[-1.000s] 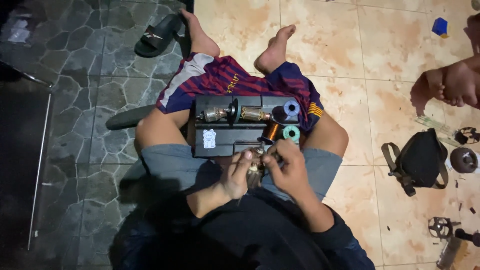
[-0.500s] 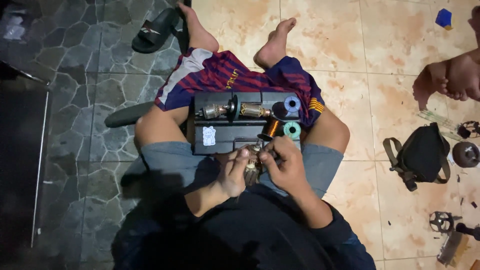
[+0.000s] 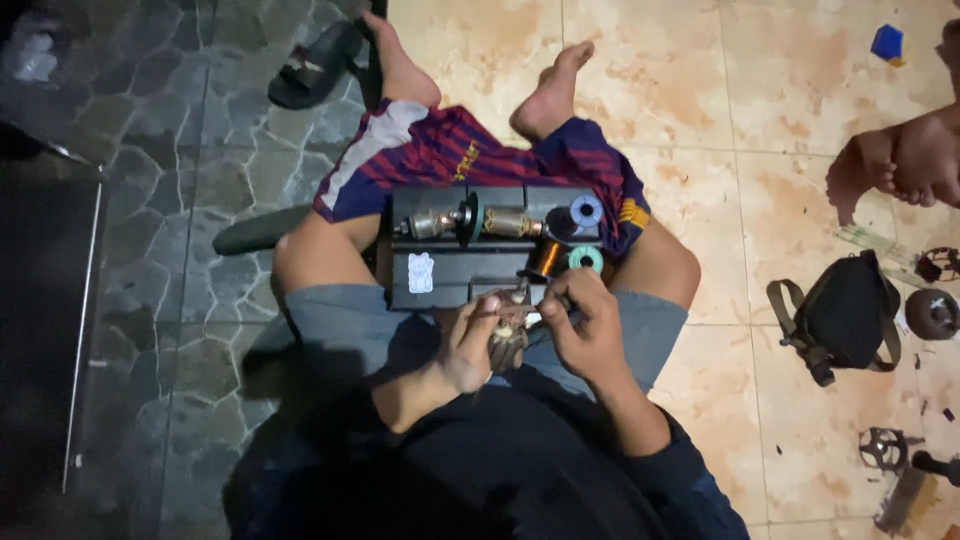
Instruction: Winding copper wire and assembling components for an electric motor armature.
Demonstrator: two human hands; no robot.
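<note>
The person sits cross-legged on the tiled floor [image 3: 700,90] with a dark tool case [image 3: 440,275] across the lap, lying on a striped jersey [image 3: 440,150]. Both hands meet just in front of the case's near edge, over a small motor armature [image 3: 508,335]. The left hand [image 3: 468,345] wraps its grip around the armature's body from the left side, fingers curled tight on it. The right hand [image 3: 585,325] comes in from the right; its grip is pressed together at the armature's upper end, pinching something too small to make out, possibly a wire end.

The armature's long axis runs roughly away from the person, tilted toward the case, so the worked end points at the copper wire spool [image 3: 547,258] standing just beyond the right hand's fingertips. That spool is nearer the right hand than the left. A blue spool [image 3: 586,210] and a green spool [image 3: 585,259] sit at the case's right end, and a second armature [image 3: 470,222] lies lengthwise across the case's far half.

A black bag [image 3: 845,310] lies well apart on the right, and a sandal [image 3: 315,65] far left.
</note>
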